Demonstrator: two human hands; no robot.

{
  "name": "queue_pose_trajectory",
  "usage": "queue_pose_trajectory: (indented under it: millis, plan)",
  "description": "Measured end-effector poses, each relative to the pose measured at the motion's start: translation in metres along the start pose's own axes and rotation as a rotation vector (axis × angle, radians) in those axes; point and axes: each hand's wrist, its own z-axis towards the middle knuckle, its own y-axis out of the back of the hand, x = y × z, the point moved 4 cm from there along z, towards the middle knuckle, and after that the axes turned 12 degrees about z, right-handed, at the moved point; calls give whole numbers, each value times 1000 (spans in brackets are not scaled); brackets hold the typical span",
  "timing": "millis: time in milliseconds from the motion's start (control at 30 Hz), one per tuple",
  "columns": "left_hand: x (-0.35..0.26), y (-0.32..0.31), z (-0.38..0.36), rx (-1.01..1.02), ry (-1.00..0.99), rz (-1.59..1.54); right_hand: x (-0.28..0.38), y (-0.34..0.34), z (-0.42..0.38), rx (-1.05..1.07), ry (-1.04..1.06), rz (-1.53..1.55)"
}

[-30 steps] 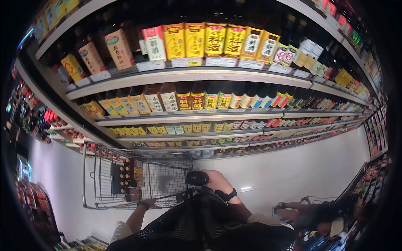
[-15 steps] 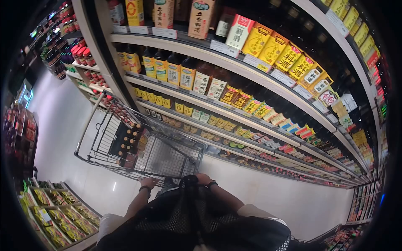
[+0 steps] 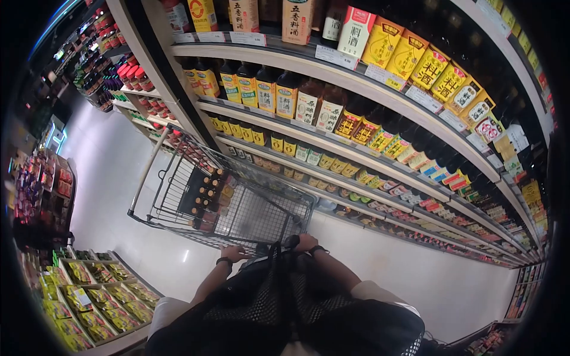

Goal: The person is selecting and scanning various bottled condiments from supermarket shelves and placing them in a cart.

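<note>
A wire shopping cart stands in front of me, beside the shelves. Several dark bottles with light caps are grouped inside it. My left hand lies at the cart's near edge, with a dark band on the wrist. Its fingers are too small and dim to make out clearly. My right hand is closed at the cart's near right corner, around something dark that I cannot make out. A black mesh garment or bag covers my front below both hands.
Tall shelves of boxed and bottled goods curve along the right. Red-lidded jars fill a shelf at upper left. A slanted display of yellow packets stands at lower left. Pale floor shows between it and the cart.
The shelves, cart and both hands all appear slightly farther right in the view. The hands remain at the cart's near edge.
</note>
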Motion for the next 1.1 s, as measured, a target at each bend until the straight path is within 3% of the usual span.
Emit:
queue_pose_trajectory:
  millis: [467,733,800,1100]
  plan:
    - [-12,0,6,108,-65,-67,-1,15,-14,-95,-90,-57]
    - [-17,-2,5,45,-63,-60,-13,9,-14,-87,-128,-49]
    - [-18,-1,2,21,-60,-34,-16,6,-10,-201,-81,-36]
    - [-16,-8,0,30,-18,-32,-15,7,-11,-119,-124,-52]
